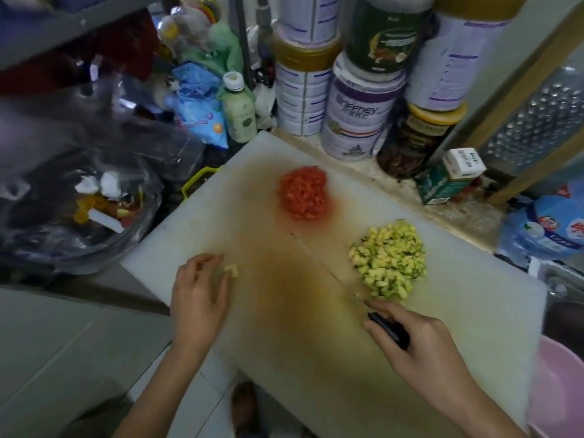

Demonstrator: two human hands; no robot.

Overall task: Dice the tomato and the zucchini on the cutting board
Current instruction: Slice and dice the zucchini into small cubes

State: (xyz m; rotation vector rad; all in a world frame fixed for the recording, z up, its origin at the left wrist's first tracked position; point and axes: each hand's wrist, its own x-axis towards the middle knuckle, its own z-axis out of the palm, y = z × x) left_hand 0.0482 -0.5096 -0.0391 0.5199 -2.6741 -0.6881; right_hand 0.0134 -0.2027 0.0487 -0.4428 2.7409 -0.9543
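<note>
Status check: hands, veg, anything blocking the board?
Right hand grips knife; left hand at stray zucchini bits, grip unclear. Tomato pile and zucchini pile diced on cutting board. Nothing blocking.

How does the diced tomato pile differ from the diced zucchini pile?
The tomato pile is red; the zucchini pile is yellow-green. The tomato pile lies farther from the person, with a reddish stain beside it; the zucchini pile lies nearer, right of the knife, and spreads wider. Both are small dice heaped on the cutting board.
</note>
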